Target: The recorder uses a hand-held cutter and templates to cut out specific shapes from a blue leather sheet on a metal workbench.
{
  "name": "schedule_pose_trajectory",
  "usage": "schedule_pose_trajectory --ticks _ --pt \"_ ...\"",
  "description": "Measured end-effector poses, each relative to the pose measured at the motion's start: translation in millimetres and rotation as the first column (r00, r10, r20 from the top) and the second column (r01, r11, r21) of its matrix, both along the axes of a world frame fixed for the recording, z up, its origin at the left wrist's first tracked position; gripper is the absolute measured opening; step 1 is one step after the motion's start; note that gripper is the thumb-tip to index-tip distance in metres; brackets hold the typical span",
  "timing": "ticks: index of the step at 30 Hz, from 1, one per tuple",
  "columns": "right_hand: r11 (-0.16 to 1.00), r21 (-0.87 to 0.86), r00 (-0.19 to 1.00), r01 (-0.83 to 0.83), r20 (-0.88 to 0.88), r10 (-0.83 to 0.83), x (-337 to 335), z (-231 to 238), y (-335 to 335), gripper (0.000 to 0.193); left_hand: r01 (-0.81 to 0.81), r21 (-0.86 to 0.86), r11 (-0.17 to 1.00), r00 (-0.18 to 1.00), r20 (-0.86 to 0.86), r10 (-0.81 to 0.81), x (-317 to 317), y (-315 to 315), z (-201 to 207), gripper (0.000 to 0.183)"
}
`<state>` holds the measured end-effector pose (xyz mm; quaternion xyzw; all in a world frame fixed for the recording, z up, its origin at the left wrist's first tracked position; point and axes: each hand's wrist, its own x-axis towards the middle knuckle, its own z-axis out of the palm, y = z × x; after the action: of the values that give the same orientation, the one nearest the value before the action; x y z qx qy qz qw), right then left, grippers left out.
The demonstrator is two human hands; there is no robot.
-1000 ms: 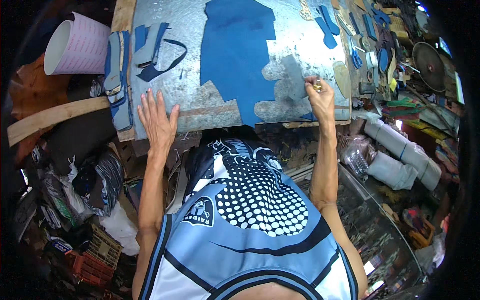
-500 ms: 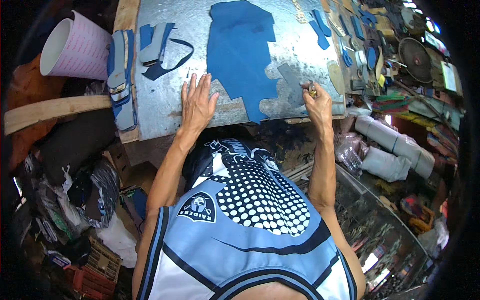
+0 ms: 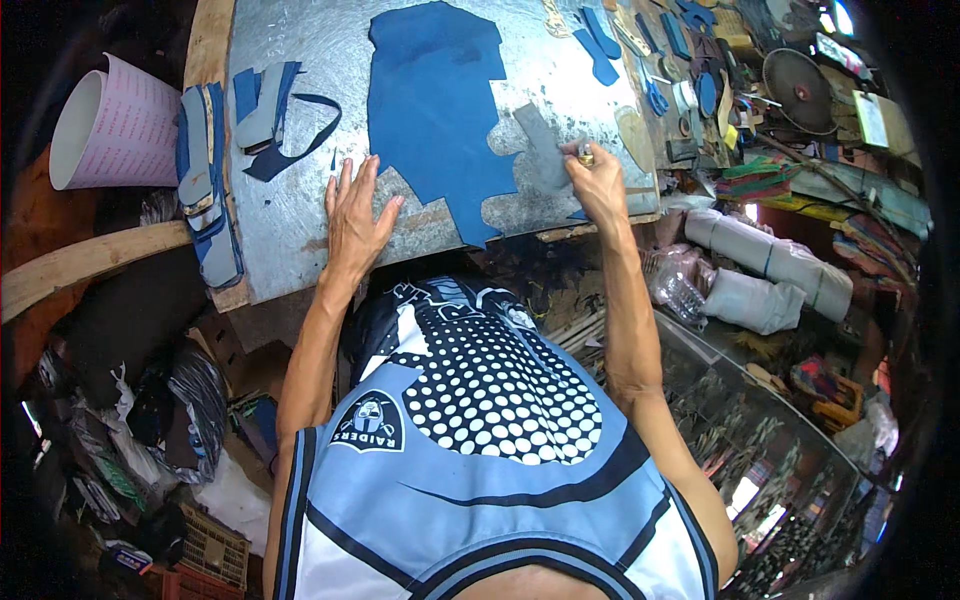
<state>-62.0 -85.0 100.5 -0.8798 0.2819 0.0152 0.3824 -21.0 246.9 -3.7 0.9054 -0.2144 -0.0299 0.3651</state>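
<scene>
My left hand (image 3: 358,222) rests on the metal-topped table with fingers stretched and spread. It lies beside the left edge of a large blue sheet (image 3: 430,110), whose lower edge is cut into notches. To the right of the sheet, my right hand (image 3: 600,185) is closed around a small tool (image 3: 586,155) with a brass-coloured end; most of it is hidden in the fist, so its kind does not show. A flat grey piece (image 3: 540,140) lies just left of that hand.
Stacked blue and grey cut pieces (image 3: 205,180) line the table's left edge, near a dark curved strip (image 3: 310,150). Blue-handled scissors (image 3: 655,95) and assorted tools lie at the right. A white bin (image 3: 105,125) stands left, wrapped rolls (image 3: 770,265) right.
The whole view has shifted, so the table sits further left in the picture. My left fingers and thumb are spread wider. My right hand keeps its grip beside the grey piece.
</scene>
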Motion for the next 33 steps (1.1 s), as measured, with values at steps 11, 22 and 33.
schedule_pose_trajectory --ticks 11,22,33 --pt "0.906 0.38 0.981 0.187 -0.021 -0.194 11 -39 1 0.015 -0.011 0.065 0.998 0.994 0.111 0.004 -2 -1 -10 0.063" --pt "0.881 0.446 0.986 0.155 -0.018 -0.164 2 -37 6 0.015 -0.179 -0.19 0.965 0.979 -0.134 0.155 5 -12 4 0.056" --pt "0.946 0.323 0.999 0.003 0.046 -0.019 -12 -23 -22 0.015 -0.631 -0.559 0.537 0.708 -0.699 0.104 73 -28 5 0.078"
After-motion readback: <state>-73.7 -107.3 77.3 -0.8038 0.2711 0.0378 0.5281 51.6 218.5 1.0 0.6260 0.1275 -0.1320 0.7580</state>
